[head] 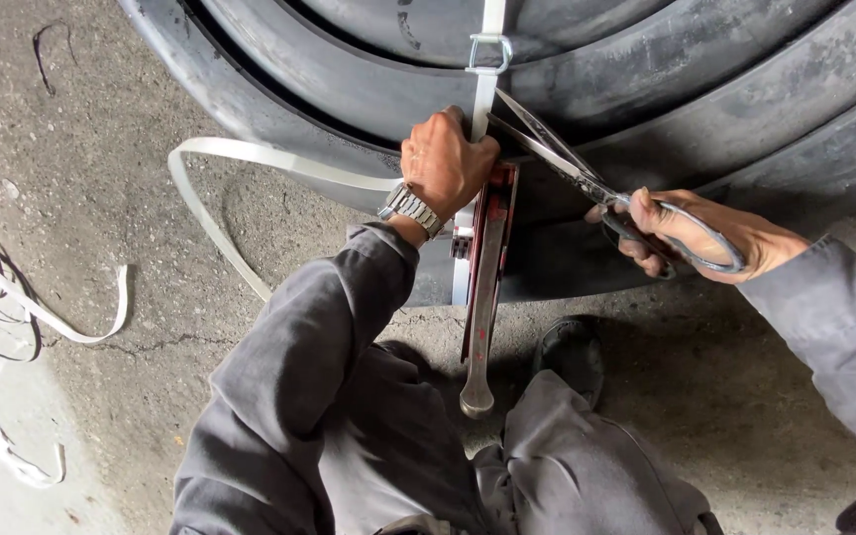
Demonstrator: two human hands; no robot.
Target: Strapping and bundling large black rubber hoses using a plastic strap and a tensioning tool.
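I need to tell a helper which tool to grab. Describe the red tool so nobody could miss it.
Start at the stacked black tyres and follow the white strap down their side. Just below the left hand hangs the red tool, long and narrow with a rounded metal handle end; the scissors beside it are grey.

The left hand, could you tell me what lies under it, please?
Under the left hand a white strap runs down the black rubber roll into a red lever tool. The hand covers where strap and tool meet. The right hand holds scissors beside it.
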